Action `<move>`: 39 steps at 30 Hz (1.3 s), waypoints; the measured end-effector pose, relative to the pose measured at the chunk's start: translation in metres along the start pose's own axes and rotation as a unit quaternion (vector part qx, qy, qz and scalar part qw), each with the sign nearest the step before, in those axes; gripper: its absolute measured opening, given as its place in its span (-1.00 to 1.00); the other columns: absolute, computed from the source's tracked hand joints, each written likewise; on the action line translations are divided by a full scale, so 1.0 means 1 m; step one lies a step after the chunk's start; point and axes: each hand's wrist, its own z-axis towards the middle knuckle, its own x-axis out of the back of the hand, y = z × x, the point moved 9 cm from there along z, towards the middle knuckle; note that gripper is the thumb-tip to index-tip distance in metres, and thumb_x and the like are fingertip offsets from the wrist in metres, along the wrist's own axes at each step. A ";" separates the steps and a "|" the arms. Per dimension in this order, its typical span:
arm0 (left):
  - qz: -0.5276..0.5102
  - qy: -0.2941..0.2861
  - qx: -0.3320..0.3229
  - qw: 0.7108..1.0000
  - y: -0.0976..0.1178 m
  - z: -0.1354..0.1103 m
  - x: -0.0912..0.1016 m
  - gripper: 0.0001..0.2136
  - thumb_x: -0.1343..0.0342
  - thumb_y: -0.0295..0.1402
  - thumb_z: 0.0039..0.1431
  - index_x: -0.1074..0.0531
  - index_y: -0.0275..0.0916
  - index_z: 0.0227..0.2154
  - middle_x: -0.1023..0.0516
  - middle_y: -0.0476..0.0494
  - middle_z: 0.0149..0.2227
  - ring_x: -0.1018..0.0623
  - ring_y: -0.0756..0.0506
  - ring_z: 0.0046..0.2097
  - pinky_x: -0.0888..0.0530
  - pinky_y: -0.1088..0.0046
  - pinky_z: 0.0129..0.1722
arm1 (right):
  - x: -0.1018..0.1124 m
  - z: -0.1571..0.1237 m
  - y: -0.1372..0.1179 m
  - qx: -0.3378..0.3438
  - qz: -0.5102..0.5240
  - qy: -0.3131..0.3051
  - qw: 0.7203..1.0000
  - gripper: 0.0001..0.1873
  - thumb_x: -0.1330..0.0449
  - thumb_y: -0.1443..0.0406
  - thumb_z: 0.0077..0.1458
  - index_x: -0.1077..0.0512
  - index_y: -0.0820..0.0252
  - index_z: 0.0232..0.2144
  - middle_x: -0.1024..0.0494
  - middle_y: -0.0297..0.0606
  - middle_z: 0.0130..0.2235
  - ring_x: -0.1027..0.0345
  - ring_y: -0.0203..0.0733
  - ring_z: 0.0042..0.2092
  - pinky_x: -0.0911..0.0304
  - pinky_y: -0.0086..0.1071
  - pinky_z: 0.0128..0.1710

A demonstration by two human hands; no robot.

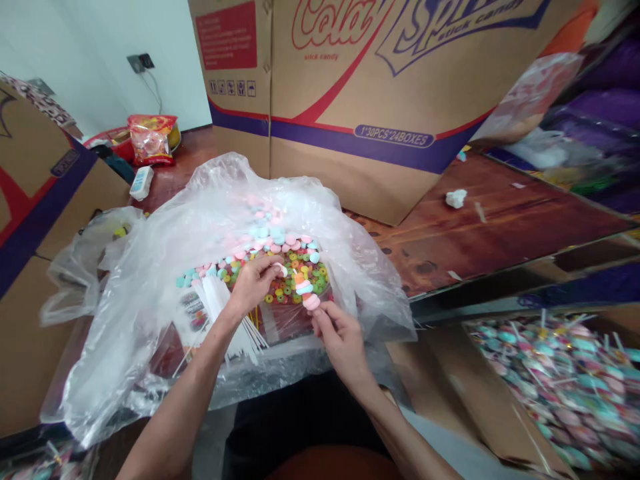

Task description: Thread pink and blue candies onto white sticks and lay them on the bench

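Note:
My left hand [253, 285] is pinched on a small white candy piece [281, 269] above a heap of loose ring and disc candies [295, 267] in a large clear plastic bag [165, 267]. My right hand [340, 337] grips the lower end of a candy skewer [306, 292] that carries orange, white, blue and pink pieces. The white piece sits right at the skewer's top. A bundle of white sticks [220, 307] lies under my left wrist inside the bag.
A big printed cardboard box [380, 93] stands behind the bag on the wooden table [500, 220]. Another carton [35, 220] is at the left. A box of finished wrapped candy sticks [560, 387] lies at the lower right. A snack bag [151, 139] sits far left.

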 end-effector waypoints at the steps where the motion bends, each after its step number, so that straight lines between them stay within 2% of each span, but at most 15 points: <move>1: -0.039 0.006 0.010 0.999 -0.003 -0.001 0.000 -0.81 -0.09 -0.27 0.24 -0.56 -0.22 -0.22 -0.57 -0.10 -0.33 -0.56 -0.08 -0.27 -0.47 0.43 -0.22 | 0.000 0.000 0.000 0.000 -0.001 0.001 1.000 -0.66 -0.08 0.17 0.25 -0.26 0.15 -0.55 -0.23 -0.44 -0.57 -0.09 -0.34 -0.52 -0.01 -0.44 -0.51; 5: -0.139 0.026 0.014 0.990 -0.008 -0.004 -0.001 -0.81 -0.19 -0.23 0.18 -0.55 -0.24 -0.26 -0.59 -0.09 -0.28 -0.56 -0.06 -0.24 -0.48 0.44 -0.16 | 0.000 0.001 0.002 -0.003 -0.001 -0.003 1.000 -0.64 -0.08 0.17 0.26 -0.25 0.15 -0.56 -0.22 -0.44 -0.58 -0.06 -0.35 -0.53 0.00 -0.44 -0.51; 8: -0.159 0.041 0.021 0.986 -0.012 -0.005 -0.002 -0.81 -0.23 -0.23 0.12 -0.55 -0.24 -0.29 -0.60 -0.11 -0.27 -0.57 -0.06 -0.24 -0.50 0.43 -0.17 | -0.001 0.001 0.005 -0.006 0.003 -0.005 1.000 -0.65 -0.09 0.16 0.25 -0.26 0.15 -0.55 -0.22 -0.44 -0.58 -0.06 -0.35 -0.53 0.00 -0.44 -0.52; 12: -0.065 0.034 0.002 0.997 -0.010 -0.005 -0.002 -0.86 -0.21 -0.28 0.13 -0.58 -0.23 -0.36 -0.59 -0.11 -0.30 -0.54 -0.05 -0.32 -0.48 0.47 -0.31 | -0.001 0.001 0.007 -0.009 0.003 -0.008 1.000 -0.66 -0.09 0.16 0.25 -0.27 0.15 -0.54 -0.22 -0.45 -0.58 -0.06 -0.35 -0.53 0.01 -0.44 -0.52; 15: -0.024 0.008 0.013 1.000 -0.012 -0.004 -0.003 -0.82 -0.11 -0.30 0.20 -0.59 -0.21 -0.27 -0.57 -0.09 -0.39 -0.53 -0.05 -0.38 -0.47 0.46 -0.36 | -0.001 0.001 0.005 -0.002 -0.004 -0.007 1.000 -0.67 -0.08 0.17 0.25 -0.28 0.15 -0.54 -0.22 -0.44 -0.58 -0.07 -0.35 -0.53 0.01 -0.44 -0.52; 18: 0.012 -0.019 0.000 1.000 -0.009 -0.002 -0.005 -0.77 -0.05 -0.32 0.24 -0.60 -0.21 -0.19 -0.59 -0.12 -0.34 -0.55 -0.08 -0.33 -0.48 0.41 -0.31 | -0.001 0.001 0.004 0.004 -0.007 -0.007 1.000 -0.67 -0.08 0.17 0.25 -0.27 0.15 -0.54 -0.22 -0.44 -0.58 -0.08 -0.34 -0.53 0.00 -0.44 -0.51; 21: 0.097 -0.011 -0.048 0.994 0.002 -0.001 -0.005 -0.78 -0.08 -0.38 0.20 -0.60 -0.18 -0.18 -0.57 -0.15 -0.24 -0.55 -0.12 -0.21 -0.47 0.36 -0.20 | -0.002 0.001 0.004 0.008 -0.011 -0.009 1.000 -0.66 -0.08 0.18 0.25 -0.27 0.15 -0.54 -0.22 -0.44 -0.58 -0.10 -0.34 -0.52 -0.01 -0.44 -0.51; 25: 0.145 0.001 -0.039 0.989 0.005 0.001 -0.009 -0.79 -0.04 -0.43 0.22 -0.58 -0.20 -0.23 -0.50 -0.13 -0.31 -0.51 -0.11 -0.23 -0.44 0.37 -0.20 | -0.002 0.001 0.005 0.003 -0.011 -0.012 1.000 -0.67 -0.06 0.17 0.26 -0.27 0.15 -0.53 -0.23 -0.44 -0.57 -0.10 -0.34 -0.52 -0.01 -0.44 -0.50; 30: 0.127 0.022 -0.032 0.991 0.010 -0.004 -0.010 -0.91 -0.11 -0.44 0.18 -0.51 -0.20 -0.32 -0.51 -0.07 -0.33 -0.49 -0.05 -0.30 -0.43 0.44 -0.26 | -0.004 0.001 0.004 -0.001 -0.015 -0.021 1.000 -0.67 -0.07 0.18 0.25 -0.27 0.15 -0.54 -0.22 -0.44 -0.57 -0.09 -0.34 -0.52 0.00 -0.44 -0.51; 33: 0.100 0.040 -0.019 0.994 0.009 -0.012 -0.008 -0.92 -0.10 -0.41 0.19 -0.46 -0.18 -0.26 -0.51 -0.03 -0.38 -0.49 -0.04 -0.36 -0.41 0.46 -0.33 | -0.003 0.001 0.004 0.000 -0.012 -0.018 1.000 -0.67 -0.06 0.17 0.25 -0.26 0.15 -0.54 -0.21 -0.44 -0.58 -0.09 -0.34 -0.52 0.00 -0.44 -0.51; 36: -0.002 0.083 0.021 0.996 0.001 -0.022 -0.001 -0.84 -0.07 -0.32 0.24 -0.43 -0.17 -0.15 -0.53 -0.04 -0.34 -0.51 -0.03 -0.38 -0.43 0.47 -0.37 | -0.003 0.000 0.005 0.003 -0.018 -0.019 1.000 -0.67 -0.06 0.17 0.27 -0.27 0.15 -0.53 -0.21 -0.45 -0.57 -0.08 -0.34 -0.52 -0.01 -0.44 -0.50; 39: -0.097 0.129 0.069 0.984 -0.009 -0.033 0.005 -0.78 -0.08 -0.24 0.23 -0.48 -0.21 -0.14 -0.55 -0.07 -0.31 -0.52 -0.03 -0.37 -0.46 0.46 -0.35 | -0.006 -0.002 0.005 0.007 -0.039 -0.034 0.999 -0.68 -0.05 0.18 0.29 -0.29 0.16 -0.50 -0.22 -0.45 -0.56 -0.10 -0.34 -0.52 -0.01 -0.44 -0.50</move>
